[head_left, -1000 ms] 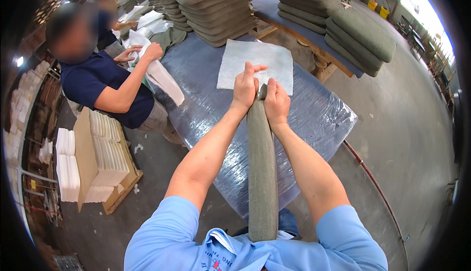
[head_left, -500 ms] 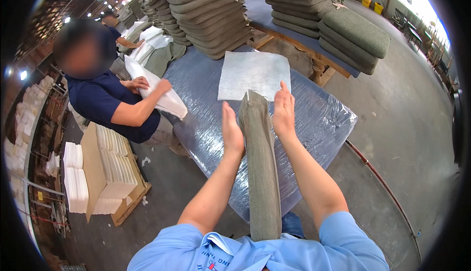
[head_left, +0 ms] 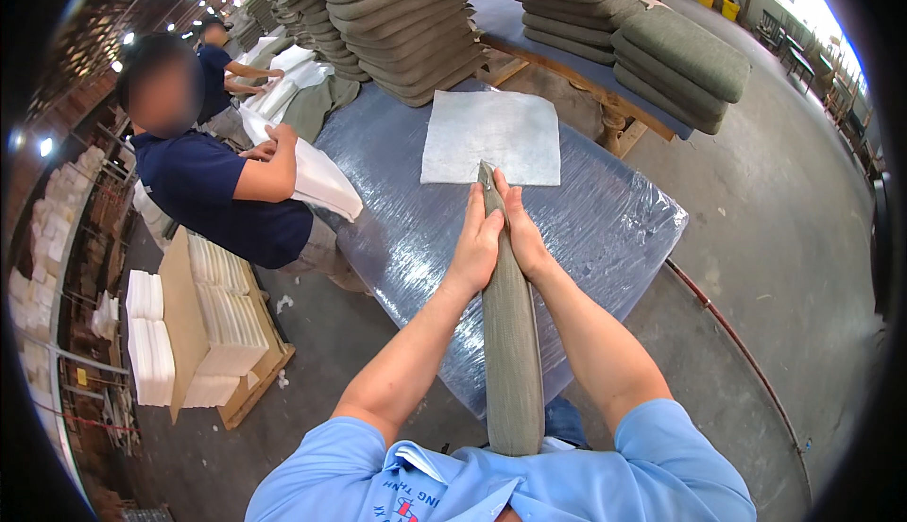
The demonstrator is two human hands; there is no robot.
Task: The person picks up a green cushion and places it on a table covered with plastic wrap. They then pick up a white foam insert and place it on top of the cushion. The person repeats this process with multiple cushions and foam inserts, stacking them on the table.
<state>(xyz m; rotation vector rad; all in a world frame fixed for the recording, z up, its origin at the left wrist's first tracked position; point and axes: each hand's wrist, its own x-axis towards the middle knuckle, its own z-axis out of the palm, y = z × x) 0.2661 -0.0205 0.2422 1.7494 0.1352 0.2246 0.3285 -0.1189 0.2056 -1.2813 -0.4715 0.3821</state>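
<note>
A grey-green fabric cushion (head_left: 511,352) stands on its narrow edge in front of me, one end against my shirt and the other pointing across the table. My left hand (head_left: 476,244) presses flat against its left side near the far end. From the right, my right hand (head_left: 525,237) presses on the same end, so the cover is squeezed between both palms. A small pointed fold of fabric pokes out beyond my fingertips. Just past it, a white square sheet of padding (head_left: 491,139) lies flat on the plastic-wrapped table (head_left: 605,229).
Tall stacks of similar cushions (head_left: 402,26) rise at the table's far end. More cushions (head_left: 680,64) sit on a second table. At left a co-worker (head_left: 222,182) handles a white pad (head_left: 321,182), near a pallet of white foam (head_left: 227,305). A hose (head_left: 737,342) crosses the floor at right.
Both my hands have come inward, from apart beside the cushion to pressing its far end, which now looks narrower. The co-worker has shifted their arms and the white pad.
</note>
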